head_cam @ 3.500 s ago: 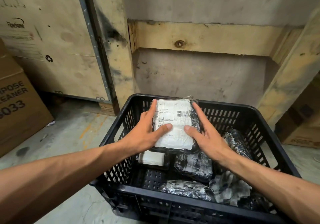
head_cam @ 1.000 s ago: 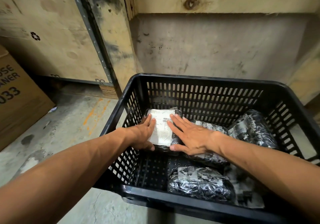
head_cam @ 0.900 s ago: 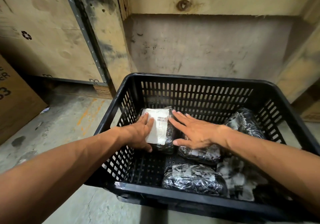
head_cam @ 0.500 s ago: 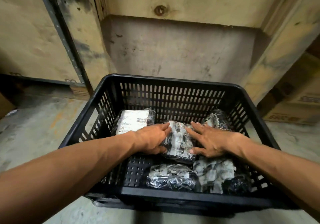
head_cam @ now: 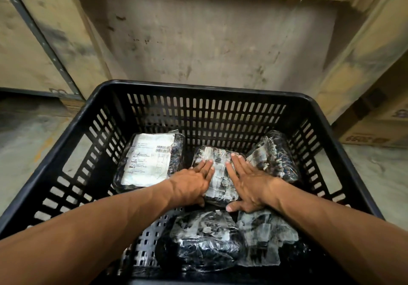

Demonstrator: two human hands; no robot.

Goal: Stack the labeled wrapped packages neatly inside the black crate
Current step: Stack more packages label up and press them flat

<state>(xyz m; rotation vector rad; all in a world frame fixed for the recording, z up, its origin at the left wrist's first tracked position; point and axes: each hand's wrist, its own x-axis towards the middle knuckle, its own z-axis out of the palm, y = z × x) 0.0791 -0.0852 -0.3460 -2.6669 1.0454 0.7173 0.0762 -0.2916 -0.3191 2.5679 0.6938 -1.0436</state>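
A black slotted crate [head_cam: 207, 90] stands on the floor and holds several packages in black shiny wrap. A package with a large white label [head_cam: 149, 161] lies flat at the back left. In the middle lies another wrapped package [head_cam: 217, 170]; my left hand [head_cam: 192, 185] and my right hand [head_cam: 245, 183] press flat on its two sides, fingers straight. A third package [head_cam: 273, 154] leans at the back right. Two more lie near the front: one in the middle [head_cam: 203, 238] and one to the right [head_cam: 262, 236].
Wooden crate walls [head_cam: 209, 33] rise close behind the black crate. A cardboard box [head_cam: 379, 128] sits on the concrete floor at the right. Bare crate floor [head_cam: 148, 240] shows at the front left.
The white-labelled package was lowered and left at the crate's back left. Both hands moved right onto the middle package, which now sits farther back and straighter.
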